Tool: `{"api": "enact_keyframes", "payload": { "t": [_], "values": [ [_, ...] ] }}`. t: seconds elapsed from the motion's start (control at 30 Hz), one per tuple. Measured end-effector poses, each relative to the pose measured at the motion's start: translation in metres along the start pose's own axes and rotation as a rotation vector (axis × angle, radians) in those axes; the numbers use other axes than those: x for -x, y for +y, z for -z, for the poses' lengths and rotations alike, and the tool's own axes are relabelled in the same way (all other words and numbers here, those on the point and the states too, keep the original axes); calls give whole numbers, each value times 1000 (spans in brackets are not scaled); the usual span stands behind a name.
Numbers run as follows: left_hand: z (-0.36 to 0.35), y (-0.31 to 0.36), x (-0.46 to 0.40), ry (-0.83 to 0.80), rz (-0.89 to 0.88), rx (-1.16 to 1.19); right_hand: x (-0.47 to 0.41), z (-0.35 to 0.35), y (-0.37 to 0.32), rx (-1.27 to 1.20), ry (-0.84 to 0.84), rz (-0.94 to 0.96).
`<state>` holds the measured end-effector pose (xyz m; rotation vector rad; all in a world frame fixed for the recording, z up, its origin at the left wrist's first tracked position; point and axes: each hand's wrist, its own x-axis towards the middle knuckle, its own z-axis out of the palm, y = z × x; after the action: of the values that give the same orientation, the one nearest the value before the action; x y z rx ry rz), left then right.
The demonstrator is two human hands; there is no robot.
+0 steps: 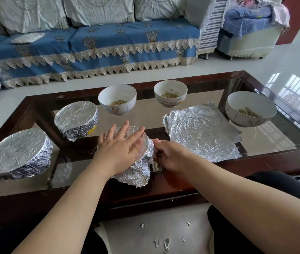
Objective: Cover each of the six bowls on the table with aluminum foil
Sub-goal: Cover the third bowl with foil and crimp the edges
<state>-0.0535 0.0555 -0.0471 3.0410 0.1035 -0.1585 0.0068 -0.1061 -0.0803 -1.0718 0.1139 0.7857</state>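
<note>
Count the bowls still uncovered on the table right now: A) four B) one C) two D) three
D: three white bowls stand open with food showing, the back-left open bowl, the back-middle open bowl and the right open bowl. Two foil-wrapped bowls sit at left, and the left hand presses foil over a sixth bowl.

Foil sheets (203, 132): silver, crinkled. Open bowls (117, 99): white; one with cat print (170, 93). Counter (283, 162): dark reddish-brown frame. Sofa cover (108, 43), 12 o'clock: blue, beige lace trim.
</note>
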Motion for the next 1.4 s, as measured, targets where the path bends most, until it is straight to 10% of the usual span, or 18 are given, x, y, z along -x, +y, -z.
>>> {"api": "enact_keyframes", "payload": {
  "t": [0.3, 1.4],
  "values": [
    [0, 0, 1, 1, 2, 1, -6, -7, 23, 819, 295, 465],
    [-2, 2, -1, 18, 27, -9, -24, -9, 19, 1119, 350, 528]
  ]
}}
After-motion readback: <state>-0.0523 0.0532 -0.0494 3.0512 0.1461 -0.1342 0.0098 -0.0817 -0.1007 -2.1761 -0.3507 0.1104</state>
